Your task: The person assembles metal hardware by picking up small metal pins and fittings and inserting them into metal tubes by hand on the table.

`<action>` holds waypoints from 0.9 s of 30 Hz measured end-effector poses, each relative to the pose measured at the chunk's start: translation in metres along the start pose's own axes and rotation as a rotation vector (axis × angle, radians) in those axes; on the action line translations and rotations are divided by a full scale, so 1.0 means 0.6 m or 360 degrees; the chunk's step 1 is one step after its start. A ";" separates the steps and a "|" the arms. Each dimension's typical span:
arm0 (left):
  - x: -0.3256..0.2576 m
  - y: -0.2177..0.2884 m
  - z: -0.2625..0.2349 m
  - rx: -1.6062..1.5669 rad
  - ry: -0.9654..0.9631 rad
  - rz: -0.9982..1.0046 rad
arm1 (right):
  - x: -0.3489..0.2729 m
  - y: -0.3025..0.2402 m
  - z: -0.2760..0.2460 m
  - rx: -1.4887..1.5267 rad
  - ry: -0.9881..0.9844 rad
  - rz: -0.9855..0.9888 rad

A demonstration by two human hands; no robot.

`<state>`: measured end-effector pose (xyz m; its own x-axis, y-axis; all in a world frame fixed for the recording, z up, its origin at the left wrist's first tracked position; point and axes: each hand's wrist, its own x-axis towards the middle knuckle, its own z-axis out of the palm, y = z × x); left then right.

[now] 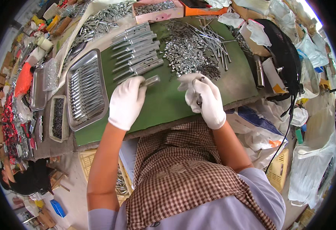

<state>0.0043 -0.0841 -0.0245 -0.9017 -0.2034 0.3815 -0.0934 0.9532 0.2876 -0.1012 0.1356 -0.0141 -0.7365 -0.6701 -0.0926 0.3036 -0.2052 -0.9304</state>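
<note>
My left hand (126,100), in a white glove, is closed around a short metal tube (151,81) whose end sticks out to the right over the green mat (164,103). My right hand (204,97), also gloved, pinches a small dark metal piece between its fingers; the piece is mostly hidden. The two hands are a little apart. Just beyond them lies a row of finished metal tubes (137,50) and a heap of small shiny metal parts (185,50) with long thin rods (214,38).
A steel tray (99,76) of tubes sits left of the mat, with smaller trays (57,117) of dark parts further left. A pink box (158,9) of parts stands at the back. A black bag (285,57) and plastic bags crowd the right. Another person sits lower left.
</note>
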 end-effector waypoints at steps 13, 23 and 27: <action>-0.023 0.074 -0.065 -0.0061 -0.0340 0.0297 | -0.019 -0.028 0.026 -0.0499 -0.0105 0.0299; -0.041 0.077 -0.049 -0.0167 -0.0247 0.0225 | -0.016 -0.010 0.016 -0.1054 -0.0076 0.0002; -0.038 0.084 -0.050 -0.0240 -0.0256 0.0140 | -0.016 -0.008 0.015 -0.1111 -0.0105 -0.0013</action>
<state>0.0330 -0.0384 0.0075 -0.9603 -0.0715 0.2695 0.0416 0.9190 0.3920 -0.0902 0.1364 -0.0058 -0.6923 -0.7168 -0.0836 -0.1773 0.2812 -0.9431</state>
